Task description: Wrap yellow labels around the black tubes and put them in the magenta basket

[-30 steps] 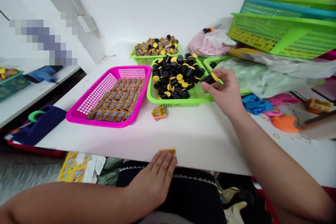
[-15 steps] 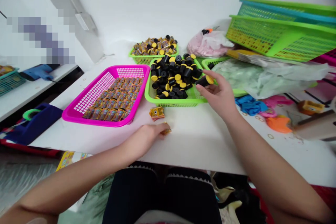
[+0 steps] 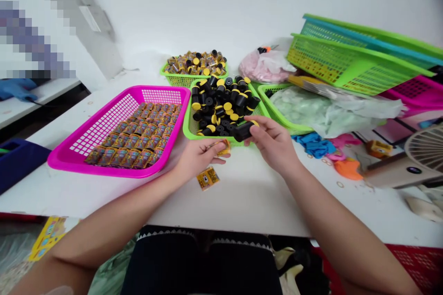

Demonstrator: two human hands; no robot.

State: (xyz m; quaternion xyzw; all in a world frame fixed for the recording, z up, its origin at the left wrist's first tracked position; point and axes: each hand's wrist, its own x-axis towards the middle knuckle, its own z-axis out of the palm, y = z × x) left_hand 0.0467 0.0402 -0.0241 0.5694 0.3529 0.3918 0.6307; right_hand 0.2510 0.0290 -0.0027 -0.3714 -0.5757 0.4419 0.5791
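My left hand (image 3: 202,156) is raised over the table with a small yellow printed label (image 3: 225,147) pinched between thumb and fingers. Across from it, my right hand (image 3: 272,140) grips a small black canister (image 3: 242,132) with a yellow cap, its black end pointing left toward the label. Label and canister are close but apart. Below my left hand, more yellow printed labels (image 3: 208,178) lie flat on the white table (image 3: 238,203). Behind both hands, a green basket (image 3: 194,134) holds a heap of similar black canisters with yellow caps.
At left, a pink basket (image 3: 104,170) holds rows of wrapped canisters. Another green basket (image 3: 194,80) of wrapped ones stands behind. Stacked baskets (image 3: 356,60), plastic bags (image 3: 332,106), blue balloon-like pieces (image 3: 314,145) and a fan (image 3: 398,166) occupy the right. A blue tape dispenser (image 3: 20,163) sits far left.
My left hand has lifted off the table with a label. My right hand has brought the canister from the basket's right side inward, toward my left hand. The view has shifted slightly.
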